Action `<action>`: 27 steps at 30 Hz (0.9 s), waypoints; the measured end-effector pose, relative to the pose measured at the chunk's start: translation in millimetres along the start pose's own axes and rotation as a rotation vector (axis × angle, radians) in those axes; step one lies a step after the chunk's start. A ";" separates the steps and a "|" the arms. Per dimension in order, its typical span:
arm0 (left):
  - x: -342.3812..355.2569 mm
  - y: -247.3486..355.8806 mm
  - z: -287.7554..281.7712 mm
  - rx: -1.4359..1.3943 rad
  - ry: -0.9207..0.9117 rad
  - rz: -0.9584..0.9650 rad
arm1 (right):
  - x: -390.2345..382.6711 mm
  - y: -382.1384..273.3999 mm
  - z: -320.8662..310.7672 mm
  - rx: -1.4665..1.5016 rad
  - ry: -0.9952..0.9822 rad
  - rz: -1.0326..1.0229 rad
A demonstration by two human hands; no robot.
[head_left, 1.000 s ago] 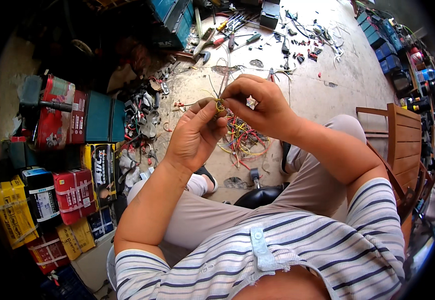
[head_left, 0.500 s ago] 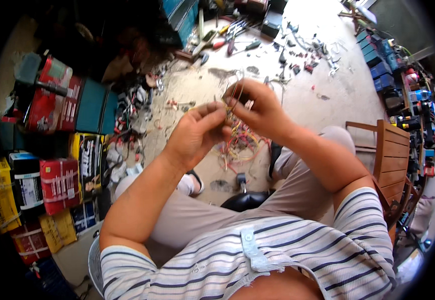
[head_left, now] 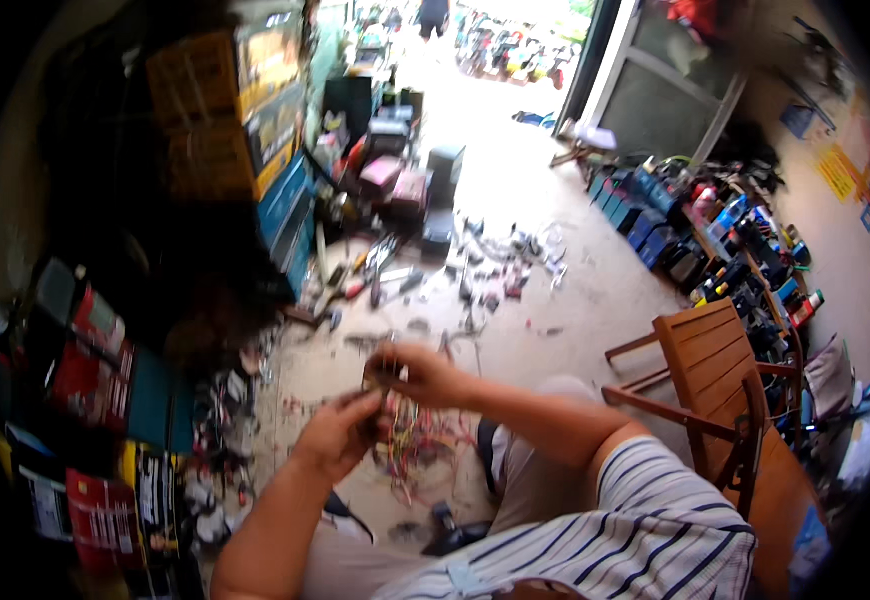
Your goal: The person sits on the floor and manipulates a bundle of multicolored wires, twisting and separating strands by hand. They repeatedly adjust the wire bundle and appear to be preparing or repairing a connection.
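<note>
Near the lower middle, my left hand (head_left: 340,430) and my right hand (head_left: 415,372) meet, both with fingers pinched on a small bundle of thin wires (head_left: 380,380), blurred and largely hidden by them. My right hand sits just above and right of my left. Below them, a tangled pile of red, yellow and other coloured wires (head_left: 420,460) lies on the floor between my legs.
Scattered tools (head_left: 375,275) and loose parts (head_left: 520,255) lie ahead. Stacked cartons (head_left: 190,80) and batteries (head_left: 105,510) line the left. A wooden chair (head_left: 705,360) and crowded shelving (head_left: 740,240) stand right. A person (head_left: 432,20) is in the bright doorway beside parked two-wheelers.
The view has tipped up, bringing the doorway and a person into sight, so my hands now appear lower and farther left. Both hands stay together on the wires.
</note>
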State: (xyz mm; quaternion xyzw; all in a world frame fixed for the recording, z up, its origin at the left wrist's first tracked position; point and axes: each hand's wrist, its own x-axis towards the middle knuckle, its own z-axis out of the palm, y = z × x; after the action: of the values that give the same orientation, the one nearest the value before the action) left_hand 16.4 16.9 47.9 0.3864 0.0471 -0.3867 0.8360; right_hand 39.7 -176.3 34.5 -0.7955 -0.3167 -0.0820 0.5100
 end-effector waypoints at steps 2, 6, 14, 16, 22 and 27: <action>3.0 2.4 2.1 0.006 -0.033 -0.023 | 3.5 5.7 -1.8 -0.048 0.008 0.047; -9.5 8.0 1.1 -0.009 0.085 0.022 | 19.4 -5.7 3.3 -0.006 -0.041 0.017; 2.5 7.4 -2.9 0.072 0.234 0.203 | 15.4 -2.3 13.5 0.400 0.045 0.577; 7.4 8.5 -3.8 0.080 0.228 0.218 | 15.6 0.2 10.7 0.399 0.039 0.488; 10.6 8.8 0.0 0.095 0.245 0.217 | 13.1 -7.2 4.2 0.580 0.049 0.560; 13.2 6.1 -1.6 0.066 0.267 0.253 | 6.3 1.6 8.4 0.510 0.142 0.506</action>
State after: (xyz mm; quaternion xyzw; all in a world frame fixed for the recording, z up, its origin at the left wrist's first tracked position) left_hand 30.1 12.4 45.5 0.4642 0.0962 -0.2251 0.8512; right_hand 44.0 -166.8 32.2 -0.6883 -0.0838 0.0737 0.7168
